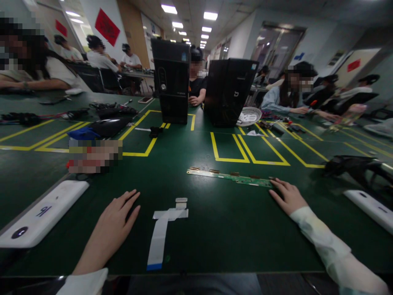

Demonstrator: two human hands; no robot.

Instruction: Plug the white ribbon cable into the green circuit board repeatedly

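Note:
A long, narrow green circuit board (229,176) lies on the dark green table (215,237). At its right end is my right hand (286,194), its fingertips touching the board and its thumb stretched out just below. Whether the fingers grip the board or only rest on it is hard to make out. My left hand (115,221) lies on the table at the left, fingers stretched out, holding nothing. Between my hands, closer to the front edge, a white flat ribbon cable (159,237) with a blue end lies folded, apart from both hands.
Two black computer towers (170,82) (230,92) stand at the back. White casings (46,213) (373,207) flank me. A white basket (249,116), cables (113,110) and yellow tape outlines (267,163) are farther off. People sit at surrounding tables.

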